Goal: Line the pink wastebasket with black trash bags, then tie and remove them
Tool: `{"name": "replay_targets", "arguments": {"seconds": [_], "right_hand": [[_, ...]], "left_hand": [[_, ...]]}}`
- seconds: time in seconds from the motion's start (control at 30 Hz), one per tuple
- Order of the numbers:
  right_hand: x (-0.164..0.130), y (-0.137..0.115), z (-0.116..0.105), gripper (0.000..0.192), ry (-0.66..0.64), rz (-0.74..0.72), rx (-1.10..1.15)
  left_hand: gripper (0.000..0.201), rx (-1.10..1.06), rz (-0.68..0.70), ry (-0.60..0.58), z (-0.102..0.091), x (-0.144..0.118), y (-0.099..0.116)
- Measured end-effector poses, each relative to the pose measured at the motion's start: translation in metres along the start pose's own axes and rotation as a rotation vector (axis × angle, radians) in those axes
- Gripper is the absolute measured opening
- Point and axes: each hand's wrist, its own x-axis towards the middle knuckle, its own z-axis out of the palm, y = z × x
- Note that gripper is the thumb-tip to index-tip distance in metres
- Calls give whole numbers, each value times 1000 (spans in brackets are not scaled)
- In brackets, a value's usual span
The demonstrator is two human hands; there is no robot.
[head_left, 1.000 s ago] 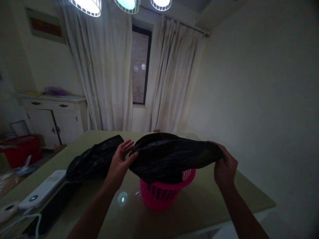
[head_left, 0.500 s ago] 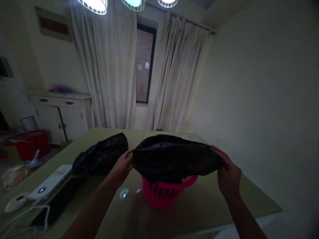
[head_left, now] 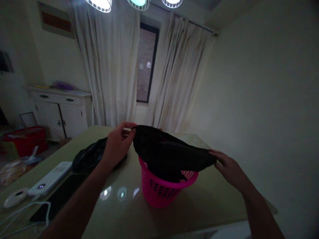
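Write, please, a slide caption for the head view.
Left hand and right hand hold a black bag wide, its lower part inside a pink basket on a table.

You faced pale curtains (head_left: pixel 112 66) beside a narrow window (head_left: pixel 146 66), a white cabinet (head_left: pixel 72 114) to your left, lit lamps (head_left: pixel 102 4) above.

I see the left hand (head_left: pixel 117 143) held higher than the right hand (head_left: pixel 228 169), its thumb (head_left: pixel 130 136) pinched up toward the index finger (head_left: pixel 128 124), the other fingers partly hidden behind these two. Back from those fingertips, the left forearm (head_left: pixel 83 196), bare, slants down and outward. Well apart from them, the right fingers (head_left: pixel 217 154) point inward, the right thumb (head_left: pixel 218 166) just below, gripping too. Behind these, the right forearm (head_left: pixel 259 209), also bare, runs down and outward.
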Motion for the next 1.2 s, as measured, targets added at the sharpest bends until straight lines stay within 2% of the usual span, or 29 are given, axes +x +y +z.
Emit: {"name": "replay_targets", "arguments": {"seconds": [0.03,0.1,0.13,0.2,0.23,0.27,0.33,0.37,0.4,0.43,0.5,0.57,0.6,0.7,0.8,0.83,0.87,0.93,1.0,1.07,1.13,1.2], "right_hand": [[6,-2,-9,43,-8,-14,-81],[19,-22,-26,42,74,-21,-220],[25,-42,-31,43,140,-23,-264],[36,-95,-32,43,242,-78,-241],[40,-126,-28,48,250,-149,-171],[44,-156,-20,63,223,-237,-102],[51,-209,2,114,86,-408,-31],[55,-228,14,129,33,-466,-38],[61,-240,25,132,-8,-507,-56],[67,-246,35,126,-59,-519,-81],[82,-240,47,95,-170,-456,-128],[95,-218,48,63,-280,-328,-135],[99,-204,46,54,-317,-265,-130],[103,-166,33,48,-374,-153,-149],[98,-147,18,42,-362,-123,-174],[95,-146,14,38,-349,-128,-148],[93,-147,10,35,-336,-138,-109],[90,-155,6,31,-331,-169,-14],[88,-165,6,30,-347,-203,62],[87,-171,8,32,-361,-232,93],[84,-168,11,40,-372,-249,91],[80,-152,13,52,-345,-239,86]], "left_hand": [[23,144,95,26,-3,3,8],[18,286,212,64,-5,7,25],[17,263,224,47,-5,9,34],[18,59,156,-72,1,10,51],[21,-77,98,-154,6,10,59],[24,-205,45,-233,12,9,67],[26,-370,11,-326,25,6,80],[25,-399,34,-335,30,5,86],[23,-404,74,-322,33,5,90],[22,-386,121,-289,33,7,92],[21,-309,218,-179,25,13,92],[19,-200,288,-58,8,24,85],[19,-143,303,-11,-2,30,80],[23,-1,280,83,-32,42,52],[47,-107,250,155,-43,38,8],[62,-190,239,156,-41,34,-10],[78,-224,195,97,-35,30,-28],[102,-221,75,-42,-16,21,-58],[120,-189,43,-216,9,13,-73],[113,-225,14,-365,34,9,-69],[87,-372,-90,-447,54,7,-49],[68,-595,-208,-432,66,7,-27]]}}
